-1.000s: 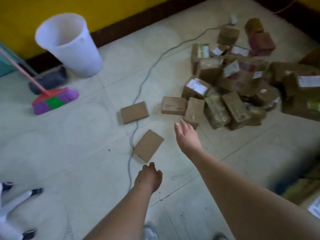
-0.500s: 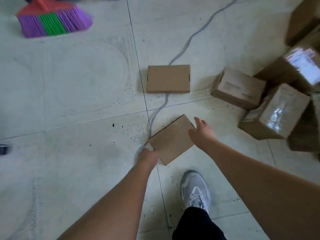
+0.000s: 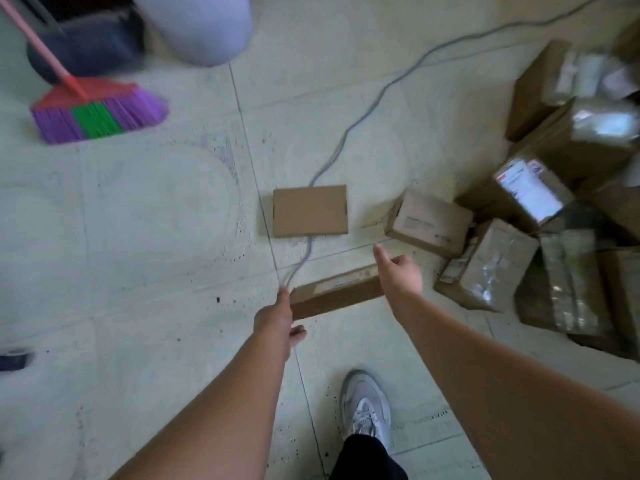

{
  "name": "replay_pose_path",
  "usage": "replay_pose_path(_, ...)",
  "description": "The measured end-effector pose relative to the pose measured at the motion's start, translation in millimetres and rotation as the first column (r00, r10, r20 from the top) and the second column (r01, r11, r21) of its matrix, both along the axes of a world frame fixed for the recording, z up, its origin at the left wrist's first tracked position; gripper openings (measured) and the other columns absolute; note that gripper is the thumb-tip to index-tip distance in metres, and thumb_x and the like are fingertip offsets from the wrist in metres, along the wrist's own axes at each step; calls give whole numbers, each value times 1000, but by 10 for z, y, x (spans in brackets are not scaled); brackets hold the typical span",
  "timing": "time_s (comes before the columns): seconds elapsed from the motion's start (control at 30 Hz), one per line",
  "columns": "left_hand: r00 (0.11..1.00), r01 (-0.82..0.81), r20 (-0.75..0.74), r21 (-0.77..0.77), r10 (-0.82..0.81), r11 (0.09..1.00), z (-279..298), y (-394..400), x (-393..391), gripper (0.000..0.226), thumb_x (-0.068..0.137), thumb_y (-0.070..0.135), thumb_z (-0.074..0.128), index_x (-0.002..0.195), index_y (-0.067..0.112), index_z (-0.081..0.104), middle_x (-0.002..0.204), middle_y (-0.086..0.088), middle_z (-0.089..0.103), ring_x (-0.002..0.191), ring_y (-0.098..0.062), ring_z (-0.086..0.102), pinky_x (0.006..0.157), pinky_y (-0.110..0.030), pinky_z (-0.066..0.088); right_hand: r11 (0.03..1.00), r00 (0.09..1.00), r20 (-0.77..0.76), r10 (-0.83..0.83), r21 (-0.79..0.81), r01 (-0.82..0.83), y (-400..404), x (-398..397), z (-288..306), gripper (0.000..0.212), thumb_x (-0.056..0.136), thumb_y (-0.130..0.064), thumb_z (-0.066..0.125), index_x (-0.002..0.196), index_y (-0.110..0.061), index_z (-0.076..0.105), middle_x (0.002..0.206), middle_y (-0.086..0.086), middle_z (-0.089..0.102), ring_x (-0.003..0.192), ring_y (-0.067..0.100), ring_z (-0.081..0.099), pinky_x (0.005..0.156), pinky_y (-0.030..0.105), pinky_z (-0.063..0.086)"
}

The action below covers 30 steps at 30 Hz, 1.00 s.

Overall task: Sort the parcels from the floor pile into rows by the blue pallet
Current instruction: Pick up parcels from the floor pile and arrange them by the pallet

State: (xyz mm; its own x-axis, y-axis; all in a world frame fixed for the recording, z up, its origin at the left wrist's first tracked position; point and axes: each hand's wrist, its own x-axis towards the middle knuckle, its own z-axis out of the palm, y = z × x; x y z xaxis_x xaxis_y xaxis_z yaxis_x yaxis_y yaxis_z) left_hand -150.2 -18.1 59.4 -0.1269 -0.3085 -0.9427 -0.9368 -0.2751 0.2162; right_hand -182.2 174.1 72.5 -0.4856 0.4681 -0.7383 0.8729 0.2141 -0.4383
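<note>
A flat brown cardboard parcel (image 3: 337, 292) is tipped up on edge just above the floor, held between both hands. My left hand (image 3: 277, 318) grips its left end and my right hand (image 3: 400, 277) grips its right end. A second flat parcel (image 3: 310, 211) lies on the floor behind it, on top of a grey cable. The pile of brown parcels (image 3: 540, 216) fills the right side; some are wrapped in shiny tape or carry white labels. The blue pallet is out of view.
A grey cable (image 3: 367, 109) snakes across the tiled floor from the top right. A purple and green broom (image 3: 97, 114) lies at the upper left beside a white bin (image 3: 197, 26). My grey shoe (image 3: 365, 407) stands near the bottom centre.
Both hands have closed on the flat parcel's ends and tipped it up off the floor. The view has pulled back, so the bin and more of the pile show again.
</note>
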Motion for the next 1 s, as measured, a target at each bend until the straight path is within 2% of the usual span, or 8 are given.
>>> replay_pose_path(0.1, 985, -25, -167, 83, 38, 996, 929, 180, -357, 31, 93, 21, 65, 116, 2, 58, 116, -20, 64, 84, -28, 67, 57, -31, 58, 990, 974, -176, -141, 8, 144, 207, -57, 1026, 20, 85, -19, 59, 103, -12, 60, 108, 7, 61, 93, 22, 58, 78, 28, 43)
replay_pose_path(0.23, 919, 99, -395, 224, -2, 969, 2750, 465, -517, 37, 95, 8, 60, 130, 0, 52, 122, -19, 62, 102, -28, 62, 73, -37, 55, 910, 867, -283, -410, -193, 367, 555, 236, 2787, 33, 93, -32, 54, 125, -22, 57, 123, 4, 61, 109, 23, 59, 95, 36, 47)
replay_pose_path(0.37, 815, 291, -577, 331, -52, 897, 4823, 752, -121, 15, 96, 7, 55, 111, 10, 60, 101, -14, 64, 89, -22, 62, 47, -29, 57, 773, 762, -257, -595, -441, 455, 857, 1048, 4606, 44, 105, -43, 30, 100, -19, 67, 103, 8, 72, 81, 26, 71, 64, 40, 58)
replay_pose_path(0.53, 634, 517, -750, 230, -188, 825, 6710, 1181, 862, 3, 95, 16, 60, 98, 17, 60, 89, -8, 64, 76, -19, 62, 58, -30, 60, 736, 586, -450, -674, -478, 480, 956, 2605, 6474, 40, 105, -43, 31, 109, -22, 65, 102, 3, 70, 79, 21, 66, 53, 35, 58)
replay_pose_path(0.67, 544, 719, -729, 151, -415, 678, 7482, 1738, 1962, 14, 93, 18, 52, 80, 16, 55, 78, -8, 57, 68, -19, 55, 63, -33, 57, 726, 492, -542, -682, -417, 547, 1145, 4112, 7265, 37, 99, -50, 45, 111, -22, 65, 111, 5, 68, 94, 23, 67, 62, 45, 61)
replay_pose_path(0.77, 370, 865, -743, 56, -557, 499, 7823, 2277, 2767, 14, 94, 18, 50, 82, 15, 56, 66, -7, 57, 66, -20, 52, 54, -27, 54, 711, 456, -571, -683, -375, 595, 1477, 5240, 7606, 34, 98, -42, 53, 115, -15, 64, 106, 5, 66, 86, 16, 66, 60, 36, 59)
replay_pose_path(0.9, 80, 984, -779, -39, -622, 175, 8116, 3026, 3766, 34, 94, 42, 55, 107, 13, 66, 92, -9, 72, 84, -26, 66, 76, -36, 55, 668, 401, -596, -696, -334, 665, 1986, 6565, 7853, 33, 100, -45, 47, 123, -25, 60, 110, 1, 63, 98, 20, 64, 62, 28, 58)
replay_pose_path(1.0, -55, 996, -797, -90, -601, 27, 8251, 3555, 4500, 32, 94, 41, 59, 107, 13, 68, 94, -10, 75, 94, -31, 69, 91, -47, 53, 594, 355, -582, -732, -290, 750, 2394, 7381, 7911, 38, 97, -55, 45, 115, -28, 66, 103, 2, 71, 96, 25, 68, 85, 43, 59)
